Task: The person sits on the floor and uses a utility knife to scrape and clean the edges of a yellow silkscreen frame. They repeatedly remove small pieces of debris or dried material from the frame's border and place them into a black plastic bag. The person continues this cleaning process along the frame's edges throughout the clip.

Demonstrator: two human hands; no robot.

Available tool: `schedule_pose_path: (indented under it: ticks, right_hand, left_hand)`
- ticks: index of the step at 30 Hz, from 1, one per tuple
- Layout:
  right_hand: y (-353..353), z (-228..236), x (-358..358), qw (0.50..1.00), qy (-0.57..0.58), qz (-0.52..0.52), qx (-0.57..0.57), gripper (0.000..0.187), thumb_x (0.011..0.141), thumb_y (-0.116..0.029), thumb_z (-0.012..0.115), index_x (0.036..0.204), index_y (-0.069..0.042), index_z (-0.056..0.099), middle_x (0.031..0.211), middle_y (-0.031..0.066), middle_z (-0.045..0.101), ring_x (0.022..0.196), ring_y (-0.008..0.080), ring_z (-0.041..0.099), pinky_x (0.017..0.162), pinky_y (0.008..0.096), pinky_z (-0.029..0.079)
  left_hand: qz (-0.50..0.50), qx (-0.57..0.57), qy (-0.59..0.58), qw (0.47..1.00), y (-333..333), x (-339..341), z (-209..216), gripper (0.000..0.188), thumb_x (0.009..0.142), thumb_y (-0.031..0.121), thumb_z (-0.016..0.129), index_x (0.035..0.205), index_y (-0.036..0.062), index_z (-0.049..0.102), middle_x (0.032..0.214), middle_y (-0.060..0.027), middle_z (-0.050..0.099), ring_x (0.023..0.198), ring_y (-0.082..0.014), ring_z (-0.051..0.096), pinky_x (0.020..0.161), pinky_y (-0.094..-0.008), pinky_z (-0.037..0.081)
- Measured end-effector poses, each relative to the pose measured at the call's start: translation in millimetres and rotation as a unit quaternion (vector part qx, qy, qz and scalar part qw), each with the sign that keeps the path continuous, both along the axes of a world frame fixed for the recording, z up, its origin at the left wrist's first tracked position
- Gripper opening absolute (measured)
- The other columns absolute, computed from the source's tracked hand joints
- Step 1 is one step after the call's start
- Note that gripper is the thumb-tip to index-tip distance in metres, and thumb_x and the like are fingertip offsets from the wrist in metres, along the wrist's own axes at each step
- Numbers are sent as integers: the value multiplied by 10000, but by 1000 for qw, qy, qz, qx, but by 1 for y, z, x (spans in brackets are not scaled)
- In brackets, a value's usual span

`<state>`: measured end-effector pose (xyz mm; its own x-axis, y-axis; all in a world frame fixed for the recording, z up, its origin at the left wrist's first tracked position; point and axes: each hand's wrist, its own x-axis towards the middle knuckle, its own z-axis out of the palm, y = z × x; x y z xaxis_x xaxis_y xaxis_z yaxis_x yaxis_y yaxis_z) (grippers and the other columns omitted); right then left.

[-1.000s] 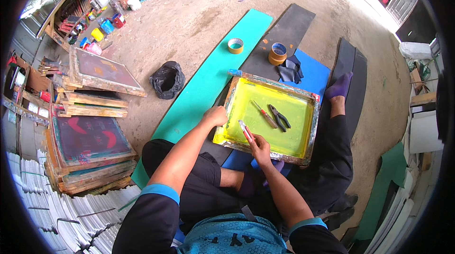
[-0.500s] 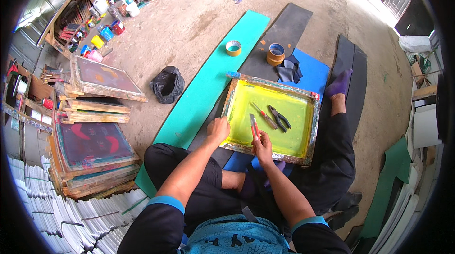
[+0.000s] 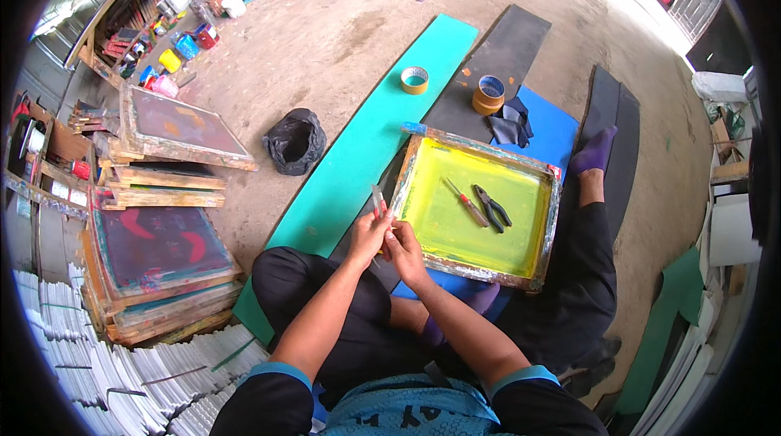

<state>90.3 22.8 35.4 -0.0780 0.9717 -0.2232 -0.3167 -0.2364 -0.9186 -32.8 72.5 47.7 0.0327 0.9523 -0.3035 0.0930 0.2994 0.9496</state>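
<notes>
A red-handled utility knife (image 3: 379, 205) points upward, blade end on top, in my left hand (image 3: 368, 239), whose fingers are closed round it. My right hand (image 3: 404, 250) meets it, fingers bent and pressed against the left; what lies between them is hidden. Both hands are at the near left corner of a wooden screen-printing frame (image 3: 547, 249) with yellow-green mesh (image 3: 455, 233). On the mesh lie a screwdriver (image 3: 469, 206) with a red handle and black-handled pliers (image 3: 491, 210).
A tape roll (image 3: 414, 80) stands on a green foam strip (image 3: 366, 135). Stacked brown rolls (image 3: 489, 95) and dark cloth (image 3: 512, 122) are beyond the frame. A black bag (image 3: 294, 141) sits left, near piled screen frames (image 3: 167, 249). My outstretched leg (image 3: 592, 249) borders the right.
The knife has passed from my right hand over the mesh to my left hand. My right hand has moved left to join it. The view has shifted slightly.
</notes>
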Motion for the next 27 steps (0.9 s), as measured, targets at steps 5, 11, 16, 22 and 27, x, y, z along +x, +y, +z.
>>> schedule_pose_path:
  ticks: [5, 11, 16, 22, 27]
  right_hand:
    - [23, 5, 16, 907, -419, -19, 39, 353, 959, -299, 715, 1074, 17, 610, 961, 254, 688, 858, 417, 696, 746, 495, 548]
    - [44, 14, -4, 836, -548, -5, -21, 597, 858, -436, 795, 1093, 11, 476, 949, 320, 687, 886, 501, 698, 752, 564, 551]
    - [46, -4, -7, 858, -511, -36, -39, 503, 918, -390, 742, 1073, 0, 464, 988, 343, 678, 901, 535, 679, 766, 604, 535]
    - [44, -13, -3, 857, -513, -39, 11, 278, 988, -237, 651, 934, 6, 529, 888, 330, 680, 821, 542, 665, 701, 605, 520]
    - [48, -23, 13, 864, -501, -17, 32, 274, 978, -232, 662, 897, 4, 548, 808, 302, 679, 778, 520, 675, 679, 597, 520]
  left_hand:
    - [71, -78, 50, 993, 10, -29, 1, 353, 1033, 336, 656, 996, -13, 693, 758, -93, 711, 624, -141, 663, 589, -312, 516]
    - [30, -55, 284, 957, 14, -31, -27, 417, 1036, 426, 560, 1012, 25, 673, 818, -196, 736, 762, -371, 732, 715, -493, 549]
    - [3, -18, 423, 906, 13, -14, -24, 417, 1052, 433, 499, 1062, 39, 636, 961, -242, 733, 902, -473, 702, 818, -585, 528]
    - [32, -16, 463, 886, 15, 12, -26, 411, 1057, 456, 490, 1062, 61, 604, 1005, -214, 726, 919, -455, 698, 806, -579, 534]
    - [85, 26, 508, 857, 16, 32, -49, 389, 1060, 456, 489, 1021, 76, 565, 951, -169, 705, 868, -406, 704, 746, -539, 553]
